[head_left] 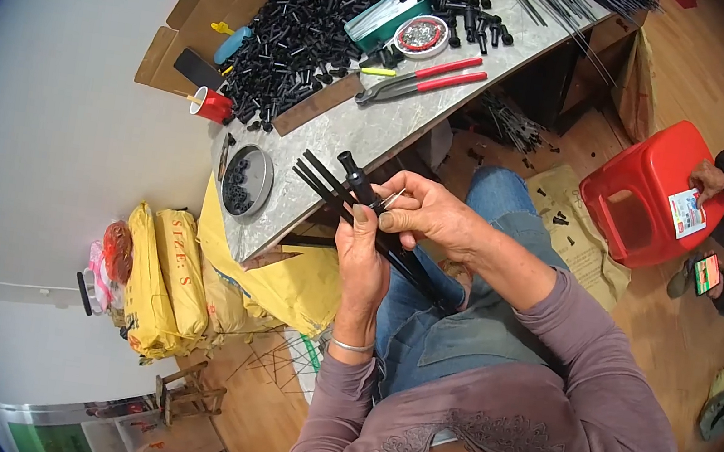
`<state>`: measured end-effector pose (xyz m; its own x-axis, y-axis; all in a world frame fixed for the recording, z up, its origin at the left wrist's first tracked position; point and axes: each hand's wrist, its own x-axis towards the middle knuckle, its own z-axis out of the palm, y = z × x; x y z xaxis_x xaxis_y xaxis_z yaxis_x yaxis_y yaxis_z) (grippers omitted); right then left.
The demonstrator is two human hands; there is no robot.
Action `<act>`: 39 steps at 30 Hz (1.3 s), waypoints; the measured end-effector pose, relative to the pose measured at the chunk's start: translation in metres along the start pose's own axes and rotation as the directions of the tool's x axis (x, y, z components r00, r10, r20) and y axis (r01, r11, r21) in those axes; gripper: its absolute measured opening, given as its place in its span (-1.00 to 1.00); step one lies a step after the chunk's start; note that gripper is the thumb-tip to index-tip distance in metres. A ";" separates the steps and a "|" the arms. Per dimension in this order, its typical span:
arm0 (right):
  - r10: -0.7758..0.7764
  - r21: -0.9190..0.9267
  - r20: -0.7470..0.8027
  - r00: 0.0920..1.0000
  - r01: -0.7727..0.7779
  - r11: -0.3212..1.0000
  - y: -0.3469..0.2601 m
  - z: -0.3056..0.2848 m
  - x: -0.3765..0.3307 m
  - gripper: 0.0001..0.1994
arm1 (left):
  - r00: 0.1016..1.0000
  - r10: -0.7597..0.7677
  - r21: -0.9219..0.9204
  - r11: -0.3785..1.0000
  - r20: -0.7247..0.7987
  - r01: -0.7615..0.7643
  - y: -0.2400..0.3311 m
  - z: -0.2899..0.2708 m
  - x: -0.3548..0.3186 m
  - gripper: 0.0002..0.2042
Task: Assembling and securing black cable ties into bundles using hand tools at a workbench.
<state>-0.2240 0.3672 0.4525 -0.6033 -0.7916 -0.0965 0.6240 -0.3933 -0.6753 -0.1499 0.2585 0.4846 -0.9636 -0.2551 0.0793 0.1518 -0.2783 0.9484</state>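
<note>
Above the lap [494,335], black rods [325,173] snug in left hand [364,258], perhaps thin wire [394,197] in right hand [436,217]

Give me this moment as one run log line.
left hand: holds black rods, fitting | right hand: pinches thin pale strand near fitting | table: pliers, bowl, parts pile

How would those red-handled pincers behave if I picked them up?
The pincers would probably feel heavy for their size, judging by the metal head. Lying flat with handles apart, they seem unlikely to roll. The handles may swing at the joint.
</note>
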 end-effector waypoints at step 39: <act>-0.479 -0.661 0.005 0.878 0.362 0.657 -0.005 -0.006 -0.011 -0.81 | 0.992 0.049 0.036 0.998 -0.120 -0.045 -0.012 0.009 0.004 -0.61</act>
<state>-0.2232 0.3803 0.4526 -0.8260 -0.5087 0.2428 -0.1374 -0.2359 -0.9620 -0.1574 0.2692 0.4759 -0.9218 -0.3775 0.0882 0.1869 -0.2334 0.9543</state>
